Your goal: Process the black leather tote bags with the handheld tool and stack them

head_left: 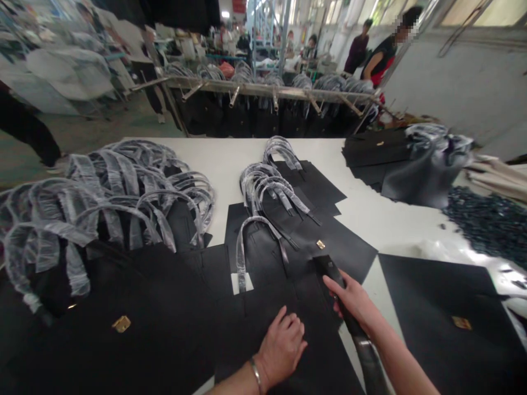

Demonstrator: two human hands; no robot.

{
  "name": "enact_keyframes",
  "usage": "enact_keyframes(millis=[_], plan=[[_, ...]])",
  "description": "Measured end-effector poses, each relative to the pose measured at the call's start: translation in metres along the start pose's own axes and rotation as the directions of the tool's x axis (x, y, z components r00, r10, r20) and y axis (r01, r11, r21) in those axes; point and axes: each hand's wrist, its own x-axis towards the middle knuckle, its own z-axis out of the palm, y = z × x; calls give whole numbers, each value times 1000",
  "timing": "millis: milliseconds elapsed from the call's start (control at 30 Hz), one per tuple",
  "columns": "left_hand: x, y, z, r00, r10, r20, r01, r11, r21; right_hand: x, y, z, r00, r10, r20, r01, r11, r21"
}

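My right hand (349, 299) grips a black bag handle (364, 343), its flat end pointing away over the panel and its lower part shiny. My left hand (284, 345), with a bracelet at the wrist, rests palm down with curled fingers on a black bag panel (255, 312); nothing shows in its fingers. Beyond the hands, one plastic-wrapped handle (257, 222) arches up from the panel, with a white piece (234, 283) at its left foot. A gold-coloured fitting (320, 244) lies on the panel just past the held handle's end.
Many wrapped handles on black panels (119, 192) crowd the left side. Another black panel (440, 291) lies at right, near a heap of small dark pieces (486, 225). A metal rack (263, 88) hung with bags stands behind the white table (206, 151). Several people are farther back.
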Motion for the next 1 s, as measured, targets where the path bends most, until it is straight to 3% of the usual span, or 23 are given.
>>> enact_keyframes(millis=[67,133,233,300,467,600,733,900,1000], plan=[[-1,0,4,999,36,-2,-36,999,12,-12,1,-2,999,1,32,1,999,-49],[-3,-1,9,996,91,-15,-91,996,21,-30,8,1,989,22,149,-6,994,-105],[-5,0,15,987,159,-24,-158,987,21,-52,24,16,950,66,304,-17,987,-162],[-5,0,15,983,182,-19,-182,983,17,-55,32,31,945,71,320,-17,985,-170],[-4,0,9,982,188,23,-188,982,-10,-32,25,54,974,4,228,27,990,-136],[-12,5,-3,988,130,79,-124,989,-79,-31,17,47,993,-41,114,54,992,-117],[-22,12,-18,989,52,139,-37,993,-110,-47,23,37,984,28,175,8,980,-201],[-21,13,-26,978,80,194,-60,993,-104,-44,21,43,983,48,176,4,959,-282],[-18,13,-28,974,85,208,-67,994,-91,-37,6,42,998,-32,45,41,973,-229]])
